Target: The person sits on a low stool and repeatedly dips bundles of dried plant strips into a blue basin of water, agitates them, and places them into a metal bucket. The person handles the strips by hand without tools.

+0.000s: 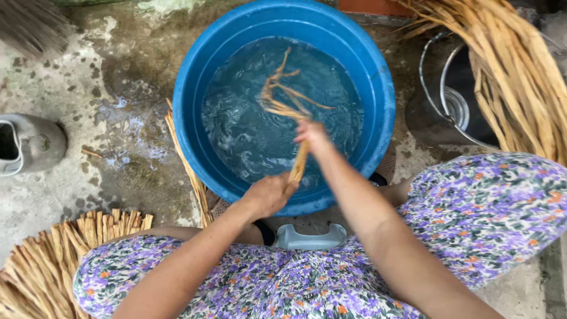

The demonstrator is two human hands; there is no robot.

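There, the left hand (269, 195) and right hand (312, 134) both clamped a bundle of straw strips (288, 106), its long axis running near to far, frayed ends seemingly dipping into the blue basin (195, 71) of water on stained concrete floor (77, 100).

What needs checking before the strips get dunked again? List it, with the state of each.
1. Left hand grips the bundle of strips at its lower end: ok.
2. Right hand on the bundle higher up: ok.
3. Loose ends over the water: ok.
4. Blue basin holds enough water: ok.
5. Bundle fully wet: cannot tell.
6. Dry strips within reach on the right: ok.
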